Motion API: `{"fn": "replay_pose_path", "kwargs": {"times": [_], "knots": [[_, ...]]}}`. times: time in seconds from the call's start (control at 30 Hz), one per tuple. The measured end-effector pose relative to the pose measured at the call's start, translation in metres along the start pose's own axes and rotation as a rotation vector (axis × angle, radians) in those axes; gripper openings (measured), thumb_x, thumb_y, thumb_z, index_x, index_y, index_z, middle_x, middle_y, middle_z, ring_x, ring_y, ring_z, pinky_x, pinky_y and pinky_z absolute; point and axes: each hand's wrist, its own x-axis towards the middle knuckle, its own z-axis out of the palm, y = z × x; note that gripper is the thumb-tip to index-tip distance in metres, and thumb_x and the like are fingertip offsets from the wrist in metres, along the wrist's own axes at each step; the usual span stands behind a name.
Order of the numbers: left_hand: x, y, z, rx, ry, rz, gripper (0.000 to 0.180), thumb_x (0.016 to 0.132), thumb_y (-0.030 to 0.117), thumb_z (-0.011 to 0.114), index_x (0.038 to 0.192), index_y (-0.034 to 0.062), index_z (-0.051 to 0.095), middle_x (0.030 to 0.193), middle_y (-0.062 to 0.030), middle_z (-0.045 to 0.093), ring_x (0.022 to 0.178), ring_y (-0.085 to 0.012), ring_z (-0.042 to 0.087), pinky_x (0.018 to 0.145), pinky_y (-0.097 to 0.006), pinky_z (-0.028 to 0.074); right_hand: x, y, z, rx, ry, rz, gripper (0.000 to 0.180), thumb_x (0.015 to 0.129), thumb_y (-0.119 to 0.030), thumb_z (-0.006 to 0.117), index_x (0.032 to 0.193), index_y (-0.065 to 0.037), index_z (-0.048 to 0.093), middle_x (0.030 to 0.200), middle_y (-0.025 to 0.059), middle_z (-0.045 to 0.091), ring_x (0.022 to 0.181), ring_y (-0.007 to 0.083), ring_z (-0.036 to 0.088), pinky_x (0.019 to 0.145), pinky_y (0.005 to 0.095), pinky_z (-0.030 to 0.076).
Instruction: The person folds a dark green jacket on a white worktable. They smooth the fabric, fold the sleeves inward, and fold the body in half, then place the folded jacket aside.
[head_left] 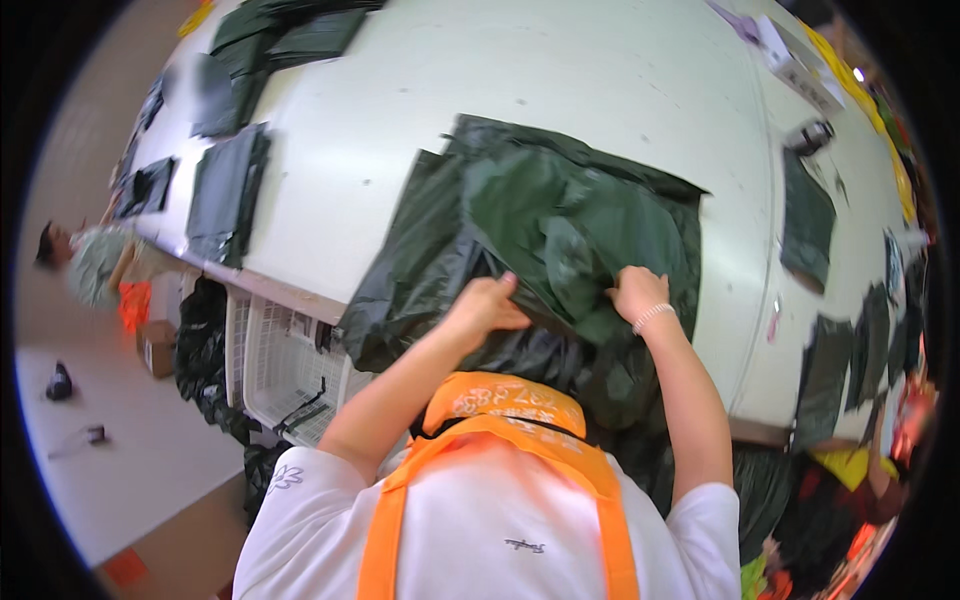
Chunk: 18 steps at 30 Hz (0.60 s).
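Note:
A dark green piece of thin, shiny, crinkled fabric [580,200] lies spread on the white table in front of me, its near part hanging toward my apron. It has several layers, with a darker, blackish one [415,250] showing at the left. My left hand [490,305] rests over the near edge of the upper layer, thumb and fingers apart. Further right, my right hand [638,292] has its fingers curled and pinched on the green fabric, which is bunched up beside it. The fingertips of that hand are partly hidden.
Folded dark green pieces [230,195] lie along the table's left side, more [808,220] at the right. A white box [800,65] and a dark cylindrical object [810,136] stand far right. White wire baskets [290,365] sit below the left edge. Another person [100,262] is at far left.

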Motion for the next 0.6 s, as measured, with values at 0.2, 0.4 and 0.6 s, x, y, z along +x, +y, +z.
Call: {"fn": "replay_pose_path", "kwargs": {"times": [0.2,0.4,0.6], "knots": [[0.000,-0.011,0.010,-0.084,-0.176,-0.001,0.050,0.095,0.042,0.048,0.092,-0.0067,0.060,0.088,-0.0184,0.065,0.078,-0.0274,0.066,0.069,-0.037,0.056,-0.016,-0.057,-0.037,0.513,0.510,-0.614,0.023,0.080,-0.006,0.059,0.103,-0.003,0.060,0.099,0.0191,0.061,0.093,0.0367,0.059,0.075,0.0410,0.048],[0.013,0.011,0.047,-0.218,-0.276,0.241,0.043,0.098,0.039,0.044,0.101,-0.0019,0.058,0.092,-0.0113,0.066,0.075,-0.0198,0.065,0.069,-0.032,0.056,0.058,-0.032,0.036,0.586,-0.275,-0.465,0.016,0.081,-0.005,0.058,0.095,0.002,0.062,0.088,0.0161,0.065,0.079,0.0276,0.064,0.069,0.0362,0.049],[0.000,0.007,0.031,-0.165,-0.332,0.247,0.050,0.097,0.044,0.045,0.108,-0.0033,0.057,0.097,-0.0125,0.066,0.085,-0.0195,0.065,0.078,-0.033,0.054,0.033,-0.034,-0.002,0.529,-0.366,-0.778,0.018,0.086,-0.008,0.055,0.098,0.003,0.063,0.092,0.0116,0.067,0.082,0.0200,0.064,0.069,0.0328,0.048]]}}
